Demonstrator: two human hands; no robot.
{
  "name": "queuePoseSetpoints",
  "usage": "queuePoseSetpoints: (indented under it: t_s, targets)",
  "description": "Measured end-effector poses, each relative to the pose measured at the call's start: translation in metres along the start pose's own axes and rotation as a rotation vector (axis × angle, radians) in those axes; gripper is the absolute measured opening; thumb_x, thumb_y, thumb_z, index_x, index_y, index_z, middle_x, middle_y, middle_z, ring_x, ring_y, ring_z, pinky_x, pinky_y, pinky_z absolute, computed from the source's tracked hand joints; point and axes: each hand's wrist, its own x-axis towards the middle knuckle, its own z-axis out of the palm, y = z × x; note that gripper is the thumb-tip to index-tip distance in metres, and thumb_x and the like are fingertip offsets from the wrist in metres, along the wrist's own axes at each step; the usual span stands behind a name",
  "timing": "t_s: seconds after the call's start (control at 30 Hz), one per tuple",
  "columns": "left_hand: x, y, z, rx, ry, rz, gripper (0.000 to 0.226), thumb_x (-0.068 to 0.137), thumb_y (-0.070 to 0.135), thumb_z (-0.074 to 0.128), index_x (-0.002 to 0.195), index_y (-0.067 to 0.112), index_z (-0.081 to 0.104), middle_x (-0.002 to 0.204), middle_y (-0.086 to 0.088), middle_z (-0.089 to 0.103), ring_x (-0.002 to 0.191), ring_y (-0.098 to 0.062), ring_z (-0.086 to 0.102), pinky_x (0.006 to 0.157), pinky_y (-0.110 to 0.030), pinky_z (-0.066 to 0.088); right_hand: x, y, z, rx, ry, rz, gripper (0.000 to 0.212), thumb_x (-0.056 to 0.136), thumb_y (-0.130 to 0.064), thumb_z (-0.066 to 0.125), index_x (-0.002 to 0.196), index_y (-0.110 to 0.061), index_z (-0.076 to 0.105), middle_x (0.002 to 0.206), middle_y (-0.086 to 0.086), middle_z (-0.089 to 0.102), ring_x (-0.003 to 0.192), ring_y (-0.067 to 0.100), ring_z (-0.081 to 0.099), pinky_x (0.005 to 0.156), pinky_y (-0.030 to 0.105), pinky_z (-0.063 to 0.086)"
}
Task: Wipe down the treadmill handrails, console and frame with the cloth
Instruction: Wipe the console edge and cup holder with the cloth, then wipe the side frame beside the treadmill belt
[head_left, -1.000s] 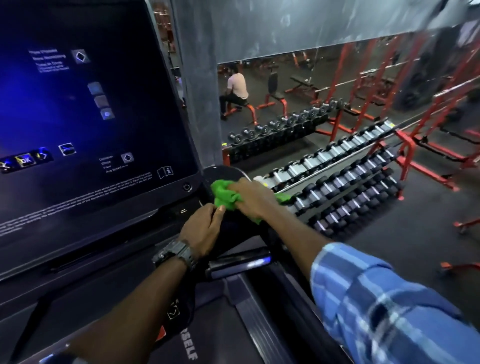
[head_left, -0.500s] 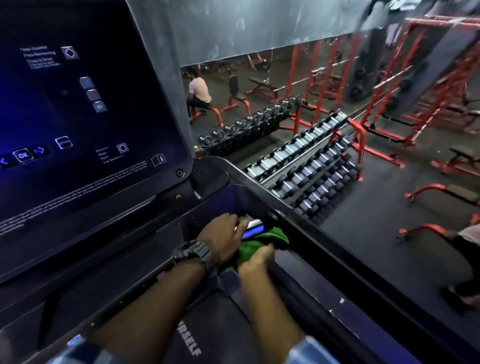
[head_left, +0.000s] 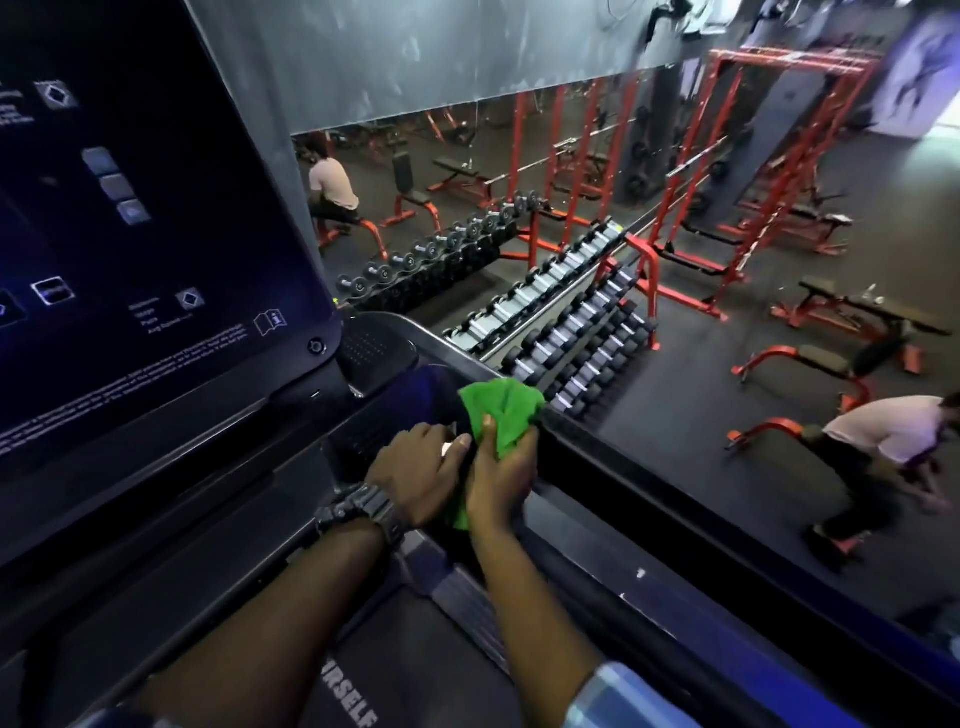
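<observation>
Centre frame: right hand grips the crumpled bright-green cloth against the black treadmill side rail, while the left hand, fingers extended flat, rests beside it below the dark glossy console screen.

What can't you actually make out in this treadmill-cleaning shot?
- Head view: the small print on the console screen is too blurred to read.
- The left edge cuts the screen off.
- The left hand covers whatever lies under its palm.
- The right hand grips the green cloth, hiding the cloth's lower part and the handrail beneath.
- The belt lettering is cut by the bottom edge.
</observation>
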Motion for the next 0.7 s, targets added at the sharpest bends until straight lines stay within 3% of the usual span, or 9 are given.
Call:
queuePoseSetpoints:
  t_s: [0.07,0.13,0.23,0.33,0.43,0.5,0.6,0.7]
  targets:
    - [0.006,0.005,0.006,0.0,0.021,-0.06,0.053,0.094,0.057,0.022,0.101,0.02,0.059,0.104,-0.008,0.061,0.102,-0.031,0.057,0.087,-0.044,0.045,0.014,-0.032,-0.011,-0.202,0.061,-0.298,0.049,0.091,-0.043,0.055,0.126,-0.008,0.052,0.12,0.011,0.059,0.108,0.023,0.054,0.092,0.034,0.044]
    - [0.011,0.01,0.01,0.017,0.033,-0.099,0.052,0.094,0.057,0.022,0.108,0.023,0.06,0.11,-0.006,0.061,0.106,-0.03,0.056,0.088,-0.043,0.045,0.04,-0.043,-0.008,-0.479,0.083,-0.458,0.033,0.087,-0.022,0.062,0.114,-0.005,0.055,0.112,0.016,0.06,0.102,0.032,0.056,0.084,0.038,0.046]
    - [0.018,0.015,0.015,0.049,0.019,-0.107,0.053,0.094,0.057,0.02,0.107,0.024,0.06,0.111,-0.004,0.061,0.106,-0.029,0.054,0.086,-0.043,0.042,0.067,-0.055,0.015,-0.846,-0.141,-0.55,0.03,0.082,-0.011,0.06,0.111,-0.012,0.055,0.113,0.011,0.058,0.104,0.03,0.054,0.082,0.039,0.047]
    - [0.027,0.016,0.019,0.046,0.029,-0.148,0.046,0.097,0.051,0.022,0.092,0.02,0.055,0.108,-0.007,0.061,0.103,-0.031,0.054,0.084,-0.043,0.042,0.087,-0.07,0.046,-0.915,-0.276,-0.649,0.027,0.086,-0.009,0.056,0.113,-0.014,0.054,0.119,0.008,0.055,0.109,0.028,0.053,0.084,0.039,0.048]
    - [0.042,0.014,0.023,-0.056,0.033,-0.167,0.039,0.097,0.047,0.026,0.089,0.017,0.049,0.102,-0.009,0.06,0.097,-0.033,0.056,0.083,-0.046,0.045,0.112,-0.087,0.066,-0.89,-0.419,-0.662,0.024,0.089,-0.013,0.056,0.113,-0.015,0.054,0.118,0.007,0.055,0.108,0.03,0.056,0.081,0.04,0.049]
    - [0.053,0.013,0.028,-0.123,0.036,-0.147,0.034,0.095,0.045,0.027,0.09,0.017,0.047,0.098,-0.008,0.059,0.093,-0.031,0.057,0.081,-0.044,0.046,0.128,-0.09,0.063,-0.93,-0.615,-0.661,0.029,0.089,-0.025,0.062,0.116,-0.016,0.055,0.118,0.007,0.059,0.11,0.031,0.058,0.083,0.039,0.048]
    - [0.066,0.023,0.029,-0.214,0.081,-0.131,0.017,0.095,0.033,0.033,0.088,0.021,0.042,0.093,-0.002,0.055,0.084,-0.021,0.052,0.075,-0.032,0.038,0.148,-0.079,0.026,-0.941,-0.816,-0.552,0.041,0.081,-0.035,0.069,0.119,-0.022,0.058,0.12,0.006,0.064,0.11,0.029,0.06,0.086,0.036,0.05]
    - [0.079,0.042,0.027,-0.208,0.1,-0.031,0.023,0.088,0.028,0.034,0.093,0.014,0.051,0.095,-0.007,0.06,0.087,-0.025,0.054,0.074,-0.033,0.038,0.156,-0.065,-0.039,-0.853,-0.876,-0.396,0.038,0.075,-0.028,0.074,0.111,-0.023,0.064,0.107,0.003,0.067,0.099,0.025,0.063,0.075,0.029,0.046]
